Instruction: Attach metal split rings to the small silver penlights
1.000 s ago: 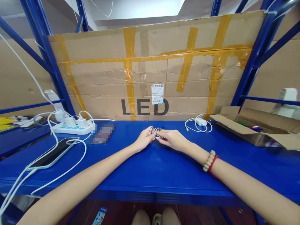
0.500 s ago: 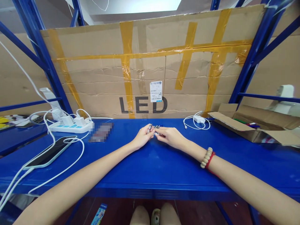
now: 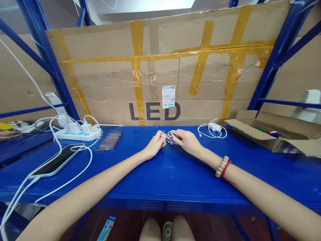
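Note:
Both of my hands meet at the middle of a blue metal shelf [image 3: 160, 177]. My left hand [image 3: 155, 144] and my right hand [image 3: 185, 140] have their fingers curled around a small cluster of shiny metal pieces with a ring [image 3: 169, 137], held just above the shelf surface. The pieces are too small to name exactly. A beaded bracelet and a red string [image 3: 222, 167] sit on my right wrist.
A taped cardboard sheet marked LED [image 3: 155, 77] stands behind. At the left lie a white power strip [image 3: 76, 134] with chargers, a phone [image 3: 56, 160] on a white cable and a blurred flat object [image 3: 110, 140]. A white charger [image 3: 213, 129] and an open cardboard box [image 3: 273, 134] are at the right.
My hands have slid slightly forward and lowered toward the shelf. The metal pieces now show more between my fingertips, with a ring visible. The view shifted a little.

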Action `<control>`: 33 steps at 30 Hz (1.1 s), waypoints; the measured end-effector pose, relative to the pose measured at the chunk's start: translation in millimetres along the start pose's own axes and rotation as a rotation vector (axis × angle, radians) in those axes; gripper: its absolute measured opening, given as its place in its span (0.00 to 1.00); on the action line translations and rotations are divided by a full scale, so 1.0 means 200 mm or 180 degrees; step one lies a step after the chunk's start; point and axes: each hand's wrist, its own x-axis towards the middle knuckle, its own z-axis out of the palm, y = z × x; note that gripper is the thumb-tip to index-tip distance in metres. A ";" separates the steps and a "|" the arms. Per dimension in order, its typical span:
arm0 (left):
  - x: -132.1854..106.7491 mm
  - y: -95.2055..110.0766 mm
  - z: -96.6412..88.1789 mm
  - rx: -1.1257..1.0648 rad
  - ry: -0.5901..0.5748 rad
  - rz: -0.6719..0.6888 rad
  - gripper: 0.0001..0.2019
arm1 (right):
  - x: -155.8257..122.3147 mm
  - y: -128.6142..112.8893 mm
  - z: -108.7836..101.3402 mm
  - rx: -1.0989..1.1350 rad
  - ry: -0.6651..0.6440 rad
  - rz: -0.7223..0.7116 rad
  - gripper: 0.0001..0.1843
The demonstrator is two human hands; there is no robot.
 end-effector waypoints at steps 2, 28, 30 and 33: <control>-0.01 0.01 0.00 0.0361 -0.0106 0.0139 0.13 | 0.00 0.00 -0.01 0.0017 0.0168 0.0067 0.14; -0.01 0.00 0.00 0.0840 -0.0099 0.0632 0.15 | -0.02 -0.02 0.00 0.0013 0.0429 -0.0079 0.18; -0.02 0.01 0.00 0.0857 -0.0072 0.0592 0.15 | -0.02 -0.02 0.00 -0.0004 0.0389 -0.0093 0.18; -0.02 0.01 0.00 0.0923 -0.0012 0.0498 0.15 | -0.01 -0.02 0.00 -0.0049 0.0320 -0.0131 0.19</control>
